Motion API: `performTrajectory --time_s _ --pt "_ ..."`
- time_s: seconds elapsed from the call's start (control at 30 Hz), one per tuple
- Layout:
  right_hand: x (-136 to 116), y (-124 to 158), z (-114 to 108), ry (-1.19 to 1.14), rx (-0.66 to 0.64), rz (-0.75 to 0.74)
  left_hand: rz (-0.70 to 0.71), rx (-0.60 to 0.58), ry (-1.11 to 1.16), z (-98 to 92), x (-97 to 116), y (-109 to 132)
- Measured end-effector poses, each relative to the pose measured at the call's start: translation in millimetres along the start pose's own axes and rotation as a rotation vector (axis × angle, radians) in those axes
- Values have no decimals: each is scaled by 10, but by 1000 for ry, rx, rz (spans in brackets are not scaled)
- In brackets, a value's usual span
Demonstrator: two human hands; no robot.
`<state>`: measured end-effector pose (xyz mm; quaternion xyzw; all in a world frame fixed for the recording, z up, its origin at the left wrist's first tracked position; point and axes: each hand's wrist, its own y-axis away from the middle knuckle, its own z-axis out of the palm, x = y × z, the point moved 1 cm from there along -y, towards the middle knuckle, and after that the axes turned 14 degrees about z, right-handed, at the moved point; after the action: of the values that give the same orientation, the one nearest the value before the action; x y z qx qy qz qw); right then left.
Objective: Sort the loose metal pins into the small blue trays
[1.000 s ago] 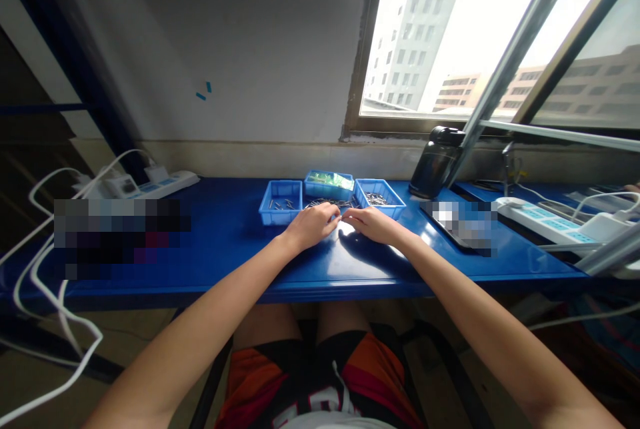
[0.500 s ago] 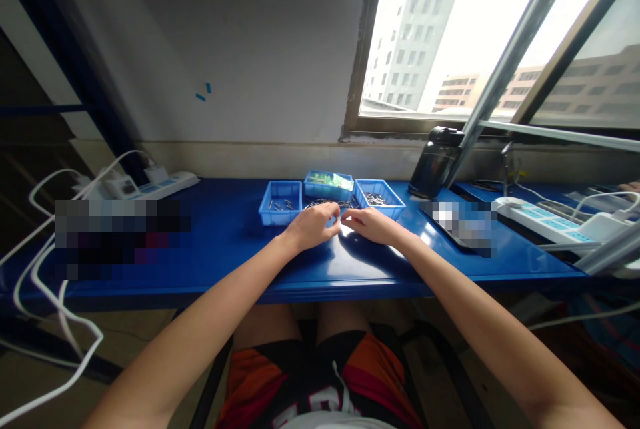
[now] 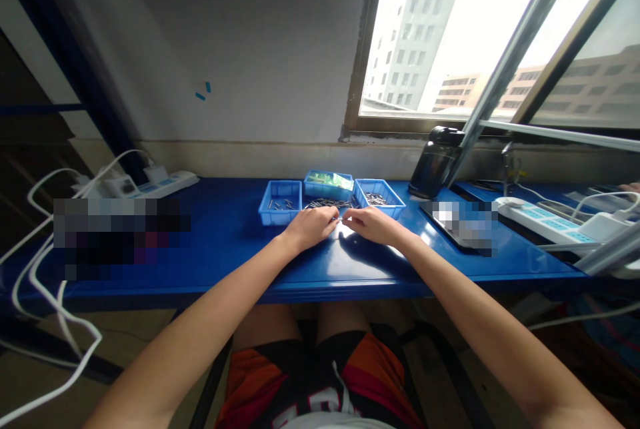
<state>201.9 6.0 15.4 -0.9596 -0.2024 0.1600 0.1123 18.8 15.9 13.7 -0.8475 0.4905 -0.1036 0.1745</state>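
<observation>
My left hand [image 3: 315,226] and my right hand [image 3: 370,224] meet above the blue table, fingertips pinched close together. Between them shows a thin, shiny metal rod-like piece [image 3: 341,218], its ends hidden by the fingers. Just behind the hands lies a pile of slim metal pieces [image 3: 330,203]. Left of it, a blue bin [image 3: 281,217] holds a few such pieces. To the right, another blue bin [image 3: 395,208] contains many short metal pieces [image 3: 375,198]. At the back, a third blue bin [image 3: 329,193] has a green-and-clear plastic packet [image 3: 331,180] in it.
A black bottle [image 3: 434,164] stands by the window, with a partly blurred phone-like object [image 3: 450,229] in front. White power strips [image 3: 167,184] and cables lie at both sides. A pixelated patch covers things at left. The table's front edge [image 3: 350,290] is near my lap.
My left fingers have closed down and forward, and the thin metal piece now shows between both hands. My right hand has barely moved.
</observation>
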Motion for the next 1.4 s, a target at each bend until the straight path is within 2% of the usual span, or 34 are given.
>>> performTrajectory --time_s 0.23,1.0,1.2,1.4 --pt "13 -15 13 4 -12 1 8 -6 38 34 -12 -2" --pt "76 -37 40 61 -19 83 -121 -71 60 57 -50 5" --pt "94 -41 63 49 -20 98 -181 -104 43 38 -34 -1" --pt "59 -31 33 3 -37 110 -174 -97 27 -2 -12 12"
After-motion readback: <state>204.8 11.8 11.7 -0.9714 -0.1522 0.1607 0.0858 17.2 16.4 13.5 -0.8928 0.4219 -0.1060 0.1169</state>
